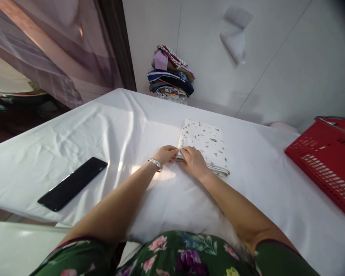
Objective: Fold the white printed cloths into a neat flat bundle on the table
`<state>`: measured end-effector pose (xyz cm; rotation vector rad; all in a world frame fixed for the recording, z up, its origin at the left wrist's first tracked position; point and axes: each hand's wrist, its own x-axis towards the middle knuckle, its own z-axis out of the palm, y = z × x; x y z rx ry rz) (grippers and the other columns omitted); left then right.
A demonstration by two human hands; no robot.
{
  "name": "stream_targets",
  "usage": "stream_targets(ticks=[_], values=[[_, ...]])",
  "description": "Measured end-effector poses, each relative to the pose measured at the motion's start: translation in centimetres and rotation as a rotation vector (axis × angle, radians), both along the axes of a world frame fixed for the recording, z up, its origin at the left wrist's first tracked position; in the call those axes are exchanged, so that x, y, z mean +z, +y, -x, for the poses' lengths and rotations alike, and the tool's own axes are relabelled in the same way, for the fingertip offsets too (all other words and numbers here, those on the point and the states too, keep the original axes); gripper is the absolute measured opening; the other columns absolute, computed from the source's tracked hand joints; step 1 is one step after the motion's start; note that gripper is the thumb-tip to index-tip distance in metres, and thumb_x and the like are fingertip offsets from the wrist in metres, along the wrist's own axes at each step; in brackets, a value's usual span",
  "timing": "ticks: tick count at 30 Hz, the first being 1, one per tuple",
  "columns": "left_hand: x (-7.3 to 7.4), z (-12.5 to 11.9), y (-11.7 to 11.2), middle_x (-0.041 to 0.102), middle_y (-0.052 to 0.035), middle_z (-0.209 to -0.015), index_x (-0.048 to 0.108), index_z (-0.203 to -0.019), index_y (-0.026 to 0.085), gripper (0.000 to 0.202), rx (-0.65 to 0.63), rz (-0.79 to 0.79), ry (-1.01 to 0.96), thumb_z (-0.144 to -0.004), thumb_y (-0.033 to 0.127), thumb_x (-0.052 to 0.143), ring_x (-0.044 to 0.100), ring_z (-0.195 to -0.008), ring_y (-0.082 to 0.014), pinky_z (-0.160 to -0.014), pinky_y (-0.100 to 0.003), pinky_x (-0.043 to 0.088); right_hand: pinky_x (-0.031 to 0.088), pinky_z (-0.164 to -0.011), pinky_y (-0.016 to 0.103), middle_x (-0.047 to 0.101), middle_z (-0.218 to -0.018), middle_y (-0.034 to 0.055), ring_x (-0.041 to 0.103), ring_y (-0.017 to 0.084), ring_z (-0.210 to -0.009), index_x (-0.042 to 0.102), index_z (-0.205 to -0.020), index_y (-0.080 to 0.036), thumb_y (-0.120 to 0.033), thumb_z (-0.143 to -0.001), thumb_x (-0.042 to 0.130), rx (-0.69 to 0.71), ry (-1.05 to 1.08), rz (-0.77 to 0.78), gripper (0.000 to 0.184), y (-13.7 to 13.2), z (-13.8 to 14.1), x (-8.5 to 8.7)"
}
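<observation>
A folded white cloth with small dark prints lies on the white-covered table. My left hand and my right hand meet at its near left corner. Both have fingers curled and pinch the cloth's near edge. A silver bracelet sits on my left wrist.
A black flat rectangular device lies on the table at the left, near the front edge. A red plastic basket stands at the right edge. A stack of folded coloured clothes sits on the floor beyond the table, against the white wall.
</observation>
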<state>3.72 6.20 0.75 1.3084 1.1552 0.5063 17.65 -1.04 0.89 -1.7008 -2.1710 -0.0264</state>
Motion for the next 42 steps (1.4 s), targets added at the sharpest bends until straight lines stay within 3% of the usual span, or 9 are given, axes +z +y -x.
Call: stream_targets(ticks=[4, 7, 13, 17, 22, 26, 32, 36, 42], values=[[0.0, 0.0, 0.2, 0.064, -0.0025, -0.075, 0.058, -0.087, 0.015, 0.022, -0.003, 0.029, -0.122, -0.073, 0.031, 0.06, 0.061, -0.059, -0.011, -0.052, -0.021, 0.046, 0.041, -0.082, 0.029, 0.057, -0.1, 0.0057, 0.051, 0.019, -0.094, 0.056, -0.106, -0.02, -0.02, -0.083, 0.046, -0.046, 0.254, -0.042, 0.025, 0.0, -0.9, -0.3], [-0.4, 0.2, 0.4, 0.066, -0.0042, -0.076, 0.058, -0.085, 0.014, 0.018, 0.005, -0.086, 0.039, -0.073, 0.028, 0.058, 0.058, -0.054, -0.0097, -0.045, -0.019, 0.042, 0.042, -0.08, 0.027, 0.057, -0.098, 0.0037, 0.053, 0.017, -0.091, 0.057, -0.104, -0.021, -0.02, -0.083, 0.044, -0.078, 0.419, -0.087, 0.025, -0.4, -1.7, 0.3], [-0.6, 0.1, -0.1, 0.067, -0.002, -0.065, 0.063, -0.081, 0.016, 0.02, -0.124, -0.254, 0.287, -0.074, 0.033, 0.054, 0.057, -0.047, -0.0095, -0.041, -0.017, 0.037, 0.042, -0.086, 0.03, 0.057, -0.104, 0.0048, 0.052, 0.019, -0.099, 0.056, -0.111, -0.023, -0.014, -0.079, 0.044, -0.047, 0.349, -0.098, 0.035, -1.2, -1.9, 0.8], [-0.3, -0.3, -0.7, 0.061, 0.0008, -0.051, 0.061, -0.099, 0.016, 0.03, -0.139, -0.205, 0.326, -0.072, 0.027, 0.053, 0.051, -0.039, -0.0101, -0.039, -0.018, 0.036, 0.042, -0.086, 0.032, 0.057, -0.104, 0.0059, 0.05, 0.02, -0.099, 0.056, -0.112, -0.023, -0.01, -0.078, 0.043, -0.004, 0.229, -0.069, 0.039, -1.2, -1.6, 0.3], [-0.8, -0.5, -0.6, 0.058, 0.002, -0.051, 0.062, -0.092, 0.016, 0.024, -0.141, -0.194, 0.268, -0.07, 0.021, 0.052, 0.051, -0.039, -0.0093, -0.039, -0.017, 0.035, 0.041, -0.085, 0.034, 0.056, -0.101, 0.007, 0.05, 0.021, -0.096, 0.056, -0.111, -0.022, -0.011, -0.077, 0.047, 0.036, 0.101, 0.038, 0.037, -0.9, -1.4, -0.2], [-1.0, -0.6, -0.5, 0.061, 0.0007, -0.064, 0.059, -0.087, 0.017, 0.018, -0.123, -0.155, 0.189, -0.071, 0.021, 0.053, 0.055, -0.046, -0.0092, -0.039, -0.017, 0.036, 0.04, -0.087, 0.032, 0.056, -0.104, 0.006, 0.049, 0.02, -0.1, 0.054, -0.112, -0.022, -0.014, -0.075, 0.049, 0.041, 0.164, 0.057, 0.038, -1.0, -1.4, 0.0], [-0.6, -0.6, -0.5, 0.062, -0.0032, -0.075, 0.054, -0.082, 0.016, 0.023, -0.039, 0.044, 0.021, -0.079, 0.038, 0.048, 0.057, -0.048, -0.0105, -0.04, -0.02, 0.039, 0.044, -0.074, 0.028, 0.059, -0.094, 0.0027, 0.054, 0.016, -0.085, 0.057, -0.109, -0.023, -0.022, -0.078, 0.05, 0.042, 0.429, 0.156, 0.032, -1.1, -2.2, 0.8], [-0.5, -0.7, -0.6, 0.059, -0.0016, -0.062, 0.052, -0.072, 0.015, 0.04, -0.081, 0.131, -0.028, -0.077, 0.055, 0.049, 0.052, -0.042, -0.0092, -0.038, -0.02, 0.034, 0.044, -0.069, 0.027, 0.06, -0.091, 0.0024, 0.056, 0.014, -0.079, 0.059, -0.103, -0.021, -0.033, -0.079, 0.051, -0.023, 0.598, 0.189, 0.027, -1.0, -2.6, 0.7], [-0.8, -1.0, -0.7, 0.045, 0.0042, -0.045, 0.047, -0.061, 0.017, 0.039, -0.14, 0.117, 0.02, -0.076, 0.053, 0.052, 0.042, -0.035, -0.0083, -0.034, -0.021, 0.024, 0.04, -0.065, 0.026, 0.055, -0.074, 0.0003, 0.051, 0.013, -0.07, 0.061, -0.076, -0.02, -0.03, -0.08, 0.052, -0.049, 0.395, 0.128, 0.014, -1.0, -2.4, 1.0]])
